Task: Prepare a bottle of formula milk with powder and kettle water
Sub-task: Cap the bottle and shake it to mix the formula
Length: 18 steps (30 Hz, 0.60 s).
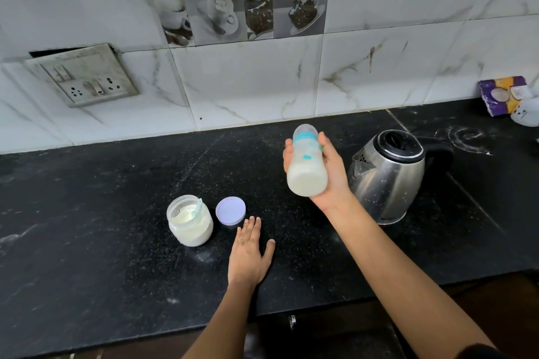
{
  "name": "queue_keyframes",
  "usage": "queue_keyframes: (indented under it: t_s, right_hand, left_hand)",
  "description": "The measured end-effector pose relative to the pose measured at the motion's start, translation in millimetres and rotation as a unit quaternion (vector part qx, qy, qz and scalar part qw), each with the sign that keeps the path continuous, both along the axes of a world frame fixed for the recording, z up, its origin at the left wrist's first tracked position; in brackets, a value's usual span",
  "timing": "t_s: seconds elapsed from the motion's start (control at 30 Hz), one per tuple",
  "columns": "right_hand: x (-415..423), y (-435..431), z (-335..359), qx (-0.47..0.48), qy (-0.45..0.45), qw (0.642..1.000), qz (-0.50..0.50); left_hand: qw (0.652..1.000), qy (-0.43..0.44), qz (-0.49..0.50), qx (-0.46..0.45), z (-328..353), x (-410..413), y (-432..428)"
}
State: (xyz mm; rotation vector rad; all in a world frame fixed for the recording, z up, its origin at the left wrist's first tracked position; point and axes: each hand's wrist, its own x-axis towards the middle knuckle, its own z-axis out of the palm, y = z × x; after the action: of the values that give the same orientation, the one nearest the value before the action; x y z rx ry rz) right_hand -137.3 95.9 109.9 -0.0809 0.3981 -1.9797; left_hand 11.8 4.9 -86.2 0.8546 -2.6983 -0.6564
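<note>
Head view looks down on a black tabletop against a marble-tiled wall. Right hand is wrapped around a baby bottle, thumb on one side, fingers on the other, holding it up off the tabletop just left of the steel kettle. Bottle's tilted, long axis running away from the person: the cloudy white base points back toward the camera and down, the capped top with the teal ring points up toward the wall. It's got milky liquid in it.

Left hand is lying flat on the tabletop, palm down, fingers stretched out, holding nothing. Its fingertips sit just short of a round lilac lid lying flat. Right beside that lid on the left stands the open glass jar of white powder, with a pale teal scoop leaning inside it. Kettle's lid looks shut, spout toward the bottle, handle on the far right.
</note>
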Motion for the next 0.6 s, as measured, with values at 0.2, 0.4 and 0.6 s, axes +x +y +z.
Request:
queue_keyframes:
  t_s: [0.2, 0.4, 0.6]
  right_hand:
    - [0.8, -3.1, 8.2, 0.058, 0.028, 0.993, -0.095]
    - [-1.1, -3.9, -0.4, 0.085, 0.064, 0.989, -0.106]
    - [0.7, -1.4, -0.4, 0.036, 0.073, 0.995, -0.057]
  left_hand:
    - [1.000, 0.006, 0.001, 0.007, 1.2, -0.4, 0.3]
    - [1.000, 0.002, 0.002, 0.007, 0.8, 0.2, 0.2]
    - [1.000, 0.003, 0.004, 0.009, 1.5, 0.2, 0.3]
